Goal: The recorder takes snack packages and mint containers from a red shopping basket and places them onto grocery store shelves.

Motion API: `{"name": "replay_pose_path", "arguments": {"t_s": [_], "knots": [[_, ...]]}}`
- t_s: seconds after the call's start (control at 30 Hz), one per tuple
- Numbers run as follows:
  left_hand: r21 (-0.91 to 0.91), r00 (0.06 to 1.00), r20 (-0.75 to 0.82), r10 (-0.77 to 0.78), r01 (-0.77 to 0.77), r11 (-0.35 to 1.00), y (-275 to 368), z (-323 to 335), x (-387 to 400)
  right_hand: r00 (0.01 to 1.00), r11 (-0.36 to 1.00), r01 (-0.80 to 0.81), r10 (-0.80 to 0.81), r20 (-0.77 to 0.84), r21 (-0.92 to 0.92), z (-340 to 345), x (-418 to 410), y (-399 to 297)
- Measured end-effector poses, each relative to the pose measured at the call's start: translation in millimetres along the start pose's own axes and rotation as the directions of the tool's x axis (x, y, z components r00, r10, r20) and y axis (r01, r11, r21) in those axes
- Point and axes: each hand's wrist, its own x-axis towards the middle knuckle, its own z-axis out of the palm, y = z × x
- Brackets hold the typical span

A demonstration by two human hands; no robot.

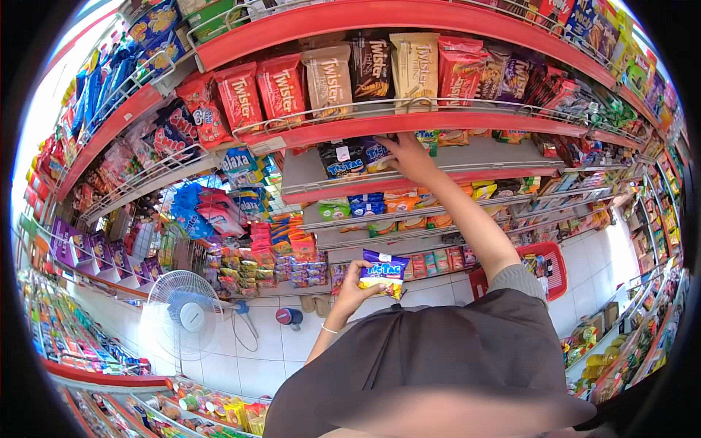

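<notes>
My left hand (353, 293) holds a purple and yellow Tic Tac snack bag (385, 272) upright in front of my body. Reaching onto a grey shelf (476, 156), my right hand (408, 156) has its fingers at another purple Tic Tac bag (378, 153); whether they grip it is not clear. A black Tic Tac bag (343, 160) stands to the left of that one. To the right of my right hand, a green and blue bag (427, 141) and several orange bags stand partly hidden under the shelf above.
A red-edged shelf with Twister Thins packs (331, 79) overhangs my right hand. Lower shelves hold small snack bags (367, 205). A red plastic basket (553, 268) is at my right. On the left stand a white fan (189, 317) and a cup-like container (289, 316) on the tiled floor.
</notes>
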Motion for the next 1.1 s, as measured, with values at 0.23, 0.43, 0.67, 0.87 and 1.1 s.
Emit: {"name": "replay_pose_path", "arguments": {"t_s": [0.23, 0.43, 0.67, 0.87, 1.1], "knots": [[0.001, 0.998, -0.043, 0.042, -0.042, 0.999, -8.8, -1.8, -4.4, 0.991, 0.988, 0.119, -0.112, 0.079, -0.102, -1.9, 6.3, 7.8], [-0.002, 0.986, -0.159, 0.048, -0.048, 0.999, -6.9, 12.6, -15.1, 0.993, 0.999, 0.020, -0.014, 0.117, -0.050, 6.5, 7.6, 16.7], [0.000, 0.925, -0.367, 0.096, -0.103, 0.995, -4.4, 24.1, -27.7, 0.994, 0.994, 0.104, -0.105, 0.029, 0.024, -4.5, 2.3, 19.7], [-0.064, 0.804, -0.588, 0.089, -0.156, 0.986, 2.5, 38.3, -47.8, 0.998, 0.975, 0.066, -0.067, 0.000, 0.212, -10.3, -16.8, 5.0], [-0.013, 0.504, -0.857, 0.110, -0.233, 0.972, -36.5, 73.6, -96.1, 0.982, 0.930, 0.124, -0.065, -0.177, 0.345, 29.1, -95.2, -16.1]]}}
